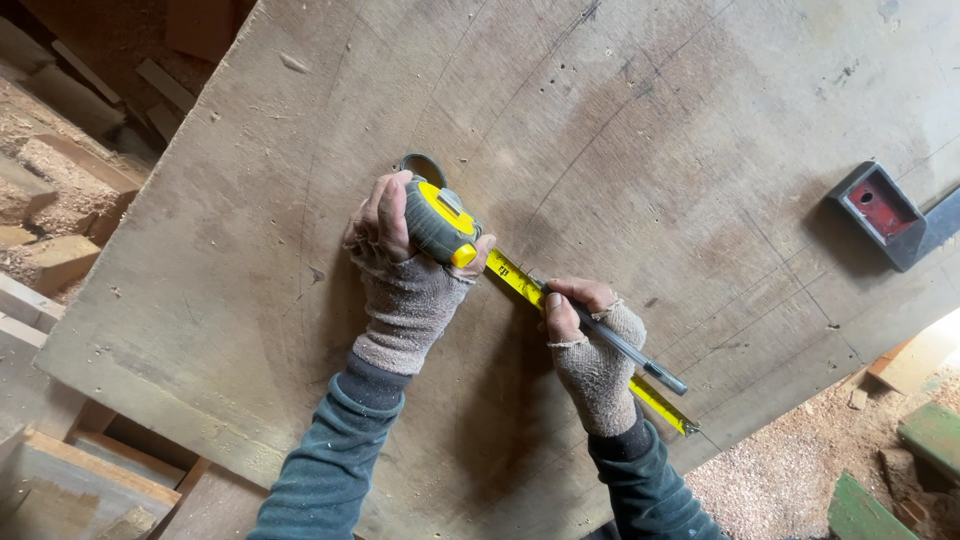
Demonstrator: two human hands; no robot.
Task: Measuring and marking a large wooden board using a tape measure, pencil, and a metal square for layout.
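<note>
My left hand point(395, 255), in a fingerless knit glove, grips a grey and yellow tape measure case point(438, 222) pressed on a large worn wooden board point(640, 110). Its yellow blade point(520, 280) runs down to the right, ending near the board's edge. My right hand point(585, 335), also gloved, holds a dark pen point(630, 350) with its tip at the blade, just right of the case. Both sleeves are dark green.
A grey metal try square with a red inset point(885, 215) lies on the board at the right. Wood offcuts point(60, 190) pile up on the left. Sawdust point(790, 450) and green planks point(935, 430) cover the floor at lower right.
</note>
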